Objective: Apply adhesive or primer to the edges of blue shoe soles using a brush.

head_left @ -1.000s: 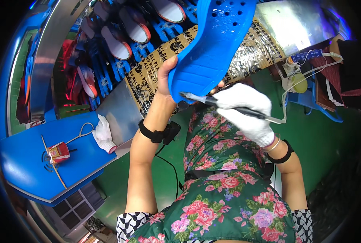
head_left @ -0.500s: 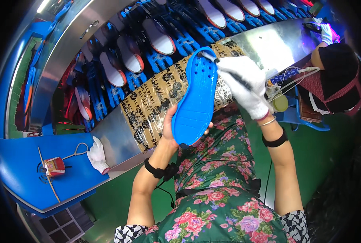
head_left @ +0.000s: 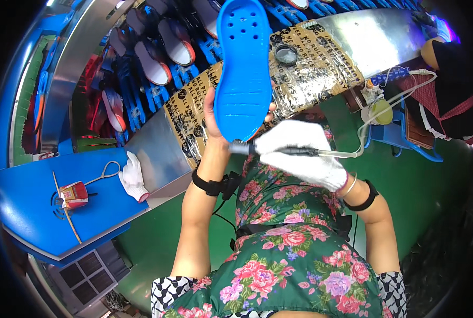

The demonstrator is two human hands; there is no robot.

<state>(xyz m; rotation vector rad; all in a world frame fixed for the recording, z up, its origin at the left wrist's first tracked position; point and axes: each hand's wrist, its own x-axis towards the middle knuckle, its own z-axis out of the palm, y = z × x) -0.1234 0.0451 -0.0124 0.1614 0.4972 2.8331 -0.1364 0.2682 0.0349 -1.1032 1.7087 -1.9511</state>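
My bare left hand (head_left: 213, 127) is closed around the near half of a blue shoe sole (head_left: 243, 79), thumb on its left edge and fingertips showing at its right. The sole is held lengthwise, its round holes at the far end and a wet shine on its face. My right hand (head_left: 300, 151), in a white glove, grips a brush (head_left: 287, 151) with a black handle and a pale hose at its back end. The blurred brush tip lies at the sole's near end; whether it touches is unclear.
A ledge (head_left: 321, 71) wrapped in printed brown cardboard lies beyond, with a small round container (head_left: 286, 54). Shoes on blue holders (head_left: 175, 45) line the far side. A white glove (head_left: 133, 177) lies on the blue table (head_left: 24, 196) at left. Another person (head_left: 448, 90) sits at right.
My right hand with the brush has moved from the sole's holed far end to its near end. My left hand has raised the sole away from me and turned it straighter.
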